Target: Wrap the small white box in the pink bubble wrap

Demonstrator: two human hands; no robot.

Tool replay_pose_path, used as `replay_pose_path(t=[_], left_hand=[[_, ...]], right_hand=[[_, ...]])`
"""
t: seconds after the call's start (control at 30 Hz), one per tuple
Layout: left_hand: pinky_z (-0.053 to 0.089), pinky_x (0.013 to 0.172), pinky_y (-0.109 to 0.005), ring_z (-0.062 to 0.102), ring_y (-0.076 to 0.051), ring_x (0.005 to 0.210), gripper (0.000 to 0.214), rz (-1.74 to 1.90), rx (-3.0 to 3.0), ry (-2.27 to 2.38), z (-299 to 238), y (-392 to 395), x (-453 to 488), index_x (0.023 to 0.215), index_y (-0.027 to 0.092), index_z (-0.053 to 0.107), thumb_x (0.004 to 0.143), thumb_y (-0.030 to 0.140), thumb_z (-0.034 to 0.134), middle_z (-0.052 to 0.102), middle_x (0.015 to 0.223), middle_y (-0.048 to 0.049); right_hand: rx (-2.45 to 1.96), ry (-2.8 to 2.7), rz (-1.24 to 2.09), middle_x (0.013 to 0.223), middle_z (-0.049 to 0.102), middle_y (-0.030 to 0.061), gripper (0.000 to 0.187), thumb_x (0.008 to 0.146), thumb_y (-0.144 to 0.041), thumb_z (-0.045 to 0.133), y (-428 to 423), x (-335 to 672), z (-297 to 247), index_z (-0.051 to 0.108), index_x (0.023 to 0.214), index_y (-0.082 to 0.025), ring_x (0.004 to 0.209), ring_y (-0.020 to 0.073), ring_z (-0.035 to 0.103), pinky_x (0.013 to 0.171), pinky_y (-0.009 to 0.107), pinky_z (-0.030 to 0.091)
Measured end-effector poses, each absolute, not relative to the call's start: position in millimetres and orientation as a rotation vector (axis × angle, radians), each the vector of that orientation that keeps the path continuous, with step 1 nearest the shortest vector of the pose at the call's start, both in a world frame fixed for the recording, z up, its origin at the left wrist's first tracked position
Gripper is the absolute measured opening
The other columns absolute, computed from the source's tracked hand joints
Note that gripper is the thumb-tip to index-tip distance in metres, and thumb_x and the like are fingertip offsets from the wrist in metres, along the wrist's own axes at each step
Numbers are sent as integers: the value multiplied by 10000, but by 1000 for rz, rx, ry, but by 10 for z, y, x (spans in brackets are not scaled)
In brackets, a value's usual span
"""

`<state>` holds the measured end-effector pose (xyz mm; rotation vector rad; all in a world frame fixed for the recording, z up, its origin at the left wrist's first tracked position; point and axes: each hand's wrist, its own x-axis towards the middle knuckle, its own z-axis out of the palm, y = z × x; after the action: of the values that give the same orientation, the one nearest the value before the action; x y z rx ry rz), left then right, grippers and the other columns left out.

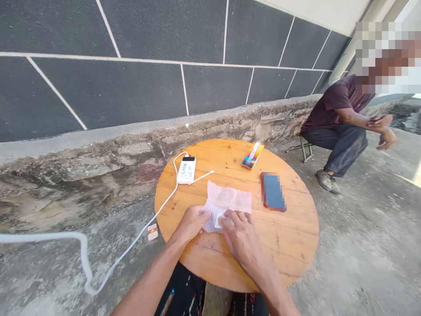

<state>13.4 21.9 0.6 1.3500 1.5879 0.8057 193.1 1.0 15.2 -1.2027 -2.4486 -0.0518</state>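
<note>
The pinkish bubble wrap (235, 197) lies open on the round wooden table (289, 250) in front of me, a small white piece (218, 219) at its near part, between my hands. Farther back on the table sits a colourful packet (258, 159), yellow, orange and dark blue, with a pale strip slanting across it. The wrap is thin, see-through and creased, flatter at the far side and bunched up toward me.

My left hand (194, 221) pinches its near left corner between thumb and fingers. My right hand (241, 232) is bent over the right side, fingertips at the white piece; they cover it partly, so I can't tell whether they grip it or only press on it.

Just beyond the wrap, to the left, stands a white power bank (187, 171) with a white cable (130, 248) running off the table's edge. To the right lies a phone (272, 192) in an orange-red case. Past the table, a person (342, 96) in a dark maroon shirt sits on a low stool (304, 151).
</note>
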Motion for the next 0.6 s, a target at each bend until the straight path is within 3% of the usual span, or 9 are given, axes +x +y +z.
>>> replay_pose_path(t=[0.3, 0.6], left_hand=[[279, 528, -226, 450, -128, 562, 162, 900, 1517, 1794, 48, 242, 198, 520, 178, 511, 656, 254, 559, 483, 519, 28], [380, 427, -193, 541, -122, 501, 157, 859, 1305, 1567, 35, 237, 300, 699, 164, 586, 705, 260, 463, 589, 582, 5]], right_hand=[[-1211, -2471, -66, 1016, 600, 63, 184, 852, -117, 557, 32, 1910, 170, 614, 984, -232, 915, 227, 512, 812, 379, 348], [-1239, -2487, -52, 1017, 597, 65, 207, 854, -121, 565, 16, 1906, 195, 615, 1021, -234, 937, 233, 506, 824, 382, 347]])
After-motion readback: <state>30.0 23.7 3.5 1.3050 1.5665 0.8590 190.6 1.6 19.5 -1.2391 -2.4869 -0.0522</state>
